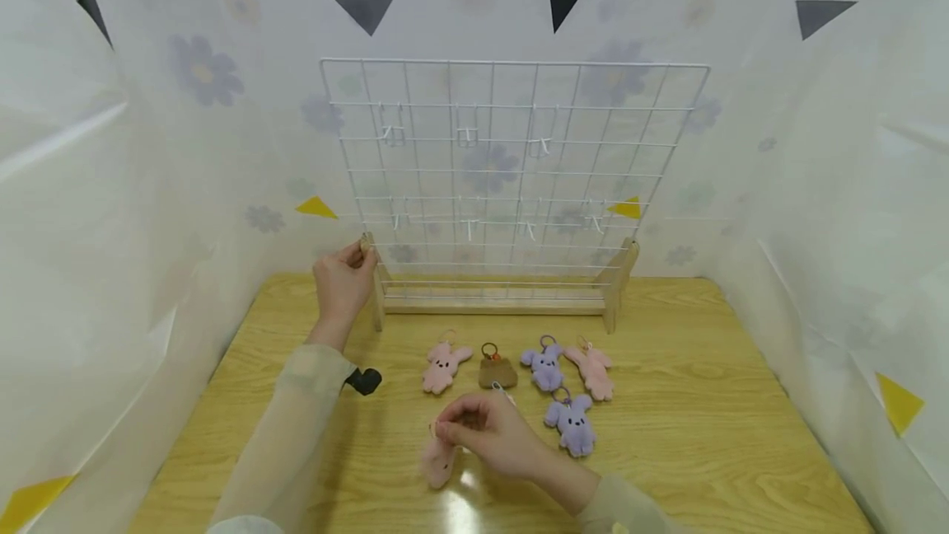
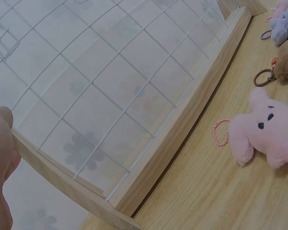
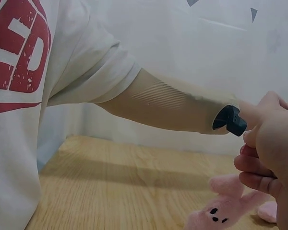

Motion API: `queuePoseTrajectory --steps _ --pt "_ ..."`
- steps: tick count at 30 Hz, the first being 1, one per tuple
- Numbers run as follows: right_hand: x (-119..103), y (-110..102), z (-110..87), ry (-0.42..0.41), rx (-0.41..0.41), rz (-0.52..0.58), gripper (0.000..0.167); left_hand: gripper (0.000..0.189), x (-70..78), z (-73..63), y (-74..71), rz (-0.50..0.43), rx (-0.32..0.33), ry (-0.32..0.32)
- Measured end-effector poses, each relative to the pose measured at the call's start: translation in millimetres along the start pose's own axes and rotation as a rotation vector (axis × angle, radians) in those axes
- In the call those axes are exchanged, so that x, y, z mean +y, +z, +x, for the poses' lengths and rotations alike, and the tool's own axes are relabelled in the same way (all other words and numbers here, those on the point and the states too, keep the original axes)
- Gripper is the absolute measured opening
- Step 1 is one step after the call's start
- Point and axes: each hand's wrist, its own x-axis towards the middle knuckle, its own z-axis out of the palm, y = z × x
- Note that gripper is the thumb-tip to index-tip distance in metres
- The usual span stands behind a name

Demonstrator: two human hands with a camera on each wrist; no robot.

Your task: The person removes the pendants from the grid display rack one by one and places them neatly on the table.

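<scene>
My left hand [image 1: 343,285] pinches the top of the left wooden post of a rack [image 1: 378,291] that holds a white wire grid [image 1: 493,171]. At the left edge of the left wrist view, the same hand [image 2: 0,163] is only partly visible. Above the table's front part, my right hand [image 1: 504,439] pinches the top of a pink plush rabbit keychain [image 1: 439,464], which hangs below the fingers. In the right wrist view this rabbit [image 3: 221,211] shows its face and ears, and the right hand [image 3: 273,148] hides its loop.
On the wooden table [image 1: 712,435] lie a pink plush keychain [image 1: 441,367], a brown one [image 1: 497,372], purple ones [image 1: 545,367] and another pink one [image 1: 593,371]. A whitish item [image 1: 504,391] is half hidden behind my right hand. Several white hooks [image 1: 467,136] hang on the grid.
</scene>
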Motion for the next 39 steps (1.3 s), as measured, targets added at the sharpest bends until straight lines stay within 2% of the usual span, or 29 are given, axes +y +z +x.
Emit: queuePoseTrajectory --steps 10,19,30,39 --pt "12 -7 19.1 -0.017 0.047 -0.052 0.013 0.028 1.1 0.1 1.4 0.001 0.015 0.003" --pt "23 -13 36.8 -0.047 0.025 -0.081 0.015 0.029 -1.7 0.7 2.0 0.0 0.006 0.001" --pt "32 -21 52.7 0.073 0.038 -0.189 0.008 0.027 -2.0 1.7 2.3 0.013 0.018 0.007" --pt "46 -26 63.2 0.082 0.007 -0.209 0.009 0.028 -1.3 1.6 2.5 0.017 0.016 0.003"
